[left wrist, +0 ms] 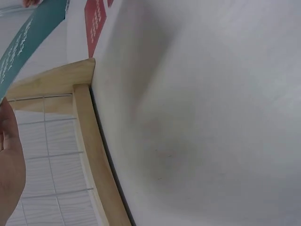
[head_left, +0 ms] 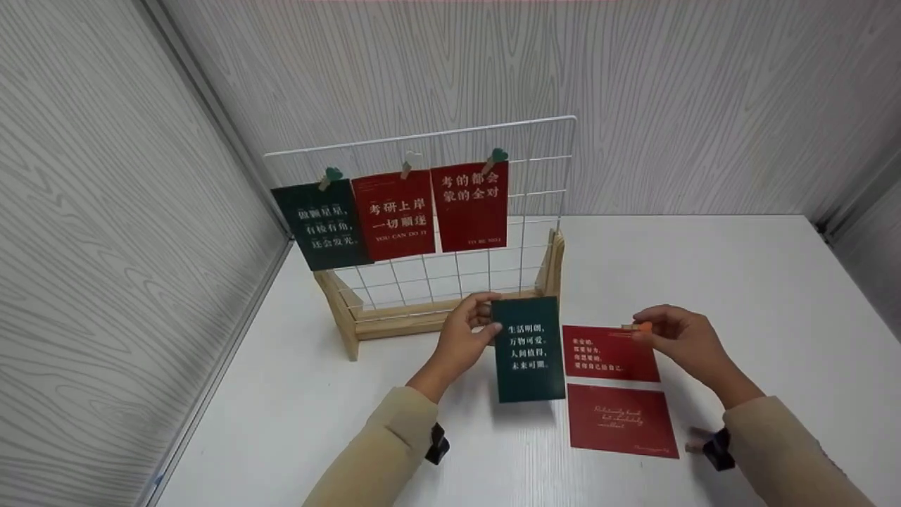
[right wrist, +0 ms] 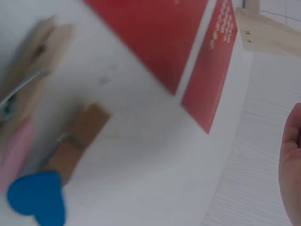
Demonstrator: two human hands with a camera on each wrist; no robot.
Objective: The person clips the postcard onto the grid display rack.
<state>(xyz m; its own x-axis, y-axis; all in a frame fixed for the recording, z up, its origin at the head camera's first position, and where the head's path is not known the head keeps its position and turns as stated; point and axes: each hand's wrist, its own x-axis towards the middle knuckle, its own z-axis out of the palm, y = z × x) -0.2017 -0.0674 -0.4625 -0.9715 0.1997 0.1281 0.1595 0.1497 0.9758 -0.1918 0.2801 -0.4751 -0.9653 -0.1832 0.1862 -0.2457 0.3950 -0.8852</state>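
Observation:
My left hand [head_left: 464, 339] pinches a dark green card [head_left: 529, 380] with white writing by its left edge, thumb in front. In the left wrist view the same green card [left wrist: 35, 40] tilts above the table. My right hand [head_left: 686, 345] pinches a small wooden clothespin [head_left: 637, 327] with an orange end, over the upper edge of a red card [head_left: 605, 352]. I cannot tell whether the clothespin grips that card. Just below lies a second red card [head_left: 619, 419] on the table.
A white wire grid [head_left: 422, 271] in a wooden stand [head_left: 401, 325] holds a green card [head_left: 325, 225] and two red cards [head_left: 394, 239], clipped by clothespins. Near my right wrist lie a blue-heart clothespin [right wrist: 77, 141] and another wooden clothespin [right wrist: 37, 70]. Walls border the table.

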